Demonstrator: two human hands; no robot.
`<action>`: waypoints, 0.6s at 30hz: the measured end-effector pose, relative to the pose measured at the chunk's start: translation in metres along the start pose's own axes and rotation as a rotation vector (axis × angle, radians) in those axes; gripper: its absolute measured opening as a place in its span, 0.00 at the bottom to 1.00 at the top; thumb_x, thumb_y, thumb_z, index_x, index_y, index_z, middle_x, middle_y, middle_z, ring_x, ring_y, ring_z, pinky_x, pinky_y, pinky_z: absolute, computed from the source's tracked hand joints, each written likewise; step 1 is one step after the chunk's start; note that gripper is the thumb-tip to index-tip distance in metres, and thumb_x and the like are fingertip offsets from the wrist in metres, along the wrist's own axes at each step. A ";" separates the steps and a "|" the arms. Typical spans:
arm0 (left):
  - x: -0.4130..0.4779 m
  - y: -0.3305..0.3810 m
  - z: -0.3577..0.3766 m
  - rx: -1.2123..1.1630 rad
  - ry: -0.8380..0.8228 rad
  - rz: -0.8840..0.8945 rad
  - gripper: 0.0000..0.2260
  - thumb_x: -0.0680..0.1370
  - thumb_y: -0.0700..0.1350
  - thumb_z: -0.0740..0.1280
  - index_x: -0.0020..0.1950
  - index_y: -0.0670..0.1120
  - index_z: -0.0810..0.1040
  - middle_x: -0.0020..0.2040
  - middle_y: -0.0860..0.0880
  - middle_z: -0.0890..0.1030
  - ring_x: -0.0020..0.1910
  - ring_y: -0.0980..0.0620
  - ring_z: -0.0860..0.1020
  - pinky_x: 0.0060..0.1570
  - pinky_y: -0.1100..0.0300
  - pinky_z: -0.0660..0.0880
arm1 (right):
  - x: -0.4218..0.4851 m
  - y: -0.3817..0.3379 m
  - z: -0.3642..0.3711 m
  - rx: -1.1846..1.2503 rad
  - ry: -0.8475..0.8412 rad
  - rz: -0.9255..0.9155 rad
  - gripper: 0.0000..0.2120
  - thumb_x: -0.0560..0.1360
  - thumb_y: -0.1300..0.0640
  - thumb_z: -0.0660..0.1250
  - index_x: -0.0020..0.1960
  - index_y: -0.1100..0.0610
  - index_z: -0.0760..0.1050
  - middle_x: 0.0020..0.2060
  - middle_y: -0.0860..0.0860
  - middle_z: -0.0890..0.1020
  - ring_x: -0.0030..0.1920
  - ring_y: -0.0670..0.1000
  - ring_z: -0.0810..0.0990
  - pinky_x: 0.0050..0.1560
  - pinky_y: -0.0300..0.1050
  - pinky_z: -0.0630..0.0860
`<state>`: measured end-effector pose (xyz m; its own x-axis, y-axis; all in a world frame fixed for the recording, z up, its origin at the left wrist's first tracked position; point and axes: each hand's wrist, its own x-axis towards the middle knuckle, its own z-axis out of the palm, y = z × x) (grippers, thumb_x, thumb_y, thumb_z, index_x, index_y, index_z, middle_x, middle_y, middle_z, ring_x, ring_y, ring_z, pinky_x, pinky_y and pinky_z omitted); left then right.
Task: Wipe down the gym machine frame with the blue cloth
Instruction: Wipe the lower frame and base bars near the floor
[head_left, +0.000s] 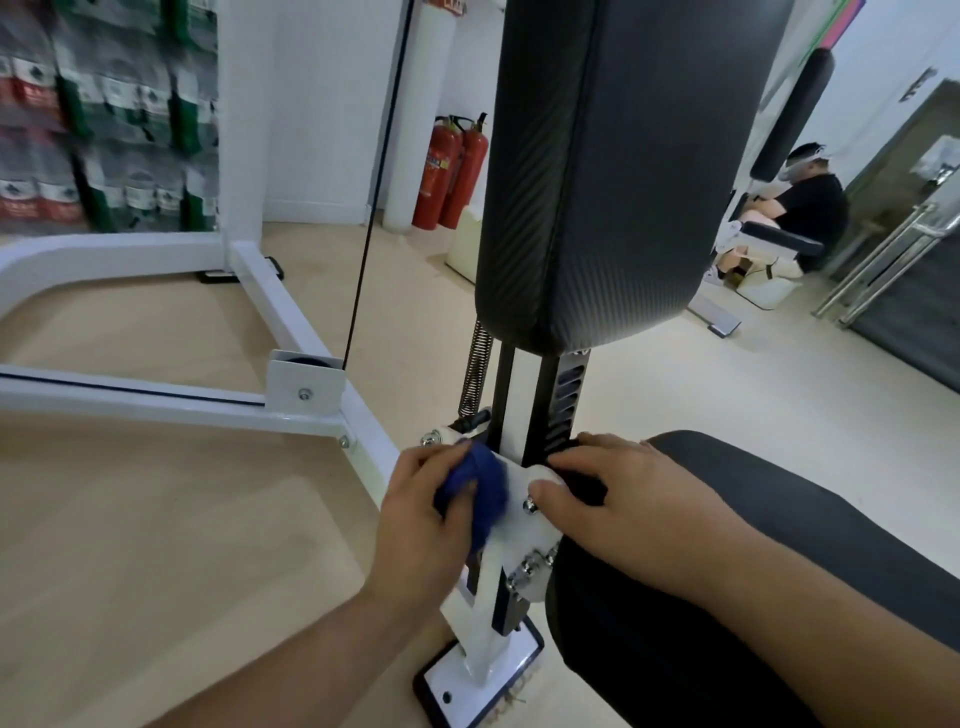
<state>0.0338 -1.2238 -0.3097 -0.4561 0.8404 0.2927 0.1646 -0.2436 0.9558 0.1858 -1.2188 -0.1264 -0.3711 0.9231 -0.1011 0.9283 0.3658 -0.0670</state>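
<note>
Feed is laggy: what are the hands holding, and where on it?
The left hand grips the bunched blue cloth around its middle, against the white bracket. The right hand only rests on the seat pad.

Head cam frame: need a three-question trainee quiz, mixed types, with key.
1. Multiple choice: which hand grips the blue cloth? A) left hand B) right hand C) neither
2. True or false: the right hand lies at the front end of the black seat pad and holds no cloth.
3. Fill in: the cloth is pressed against the ___-coloured frame bracket.

Key: 1 A; 2 true; 3 white.
</note>
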 end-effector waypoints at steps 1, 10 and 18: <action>0.008 0.003 0.000 0.009 0.029 0.002 0.16 0.79 0.38 0.69 0.64 0.52 0.80 0.58 0.58 0.74 0.58 0.60 0.76 0.59 0.70 0.72 | -0.008 0.001 -0.005 -0.028 -0.066 -0.007 0.22 0.80 0.32 0.55 0.67 0.39 0.76 0.67 0.39 0.75 0.73 0.45 0.66 0.72 0.42 0.63; -0.028 -0.008 0.024 -0.053 -0.047 -0.042 0.21 0.77 0.36 0.73 0.62 0.59 0.78 0.62 0.56 0.73 0.62 0.59 0.75 0.58 0.73 0.71 | -0.028 -0.001 -0.009 -0.109 -0.141 0.066 0.39 0.73 0.23 0.45 0.80 0.39 0.54 0.81 0.39 0.53 0.81 0.45 0.45 0.79 0.46 0.44; -0.057 -0.008 0.033 -0.075 -0.122 -0.113 0.18 0.76 0.34 0.73 0.58 0.55 0.82 0.50 0.57 0.73 0.43 0.54 0.80 0.42 0.64 0.78 | -0.023 0.000 -0.002 -0.126 -0.097 0.020 0.38 0.69 0.21 0.44 0.73 0.36 0.62 0.71 0.36 0.62 0.76 0.43 0.54 0.78 0.43 0.50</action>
<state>0.0870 -1.2538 -0.3344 -0.3577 0.9160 0.1819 0.0503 -0.1756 0.9832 0.1950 -1.2401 -0.1218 -0.3473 0.9169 -0.1966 0.9291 0.3649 0.0606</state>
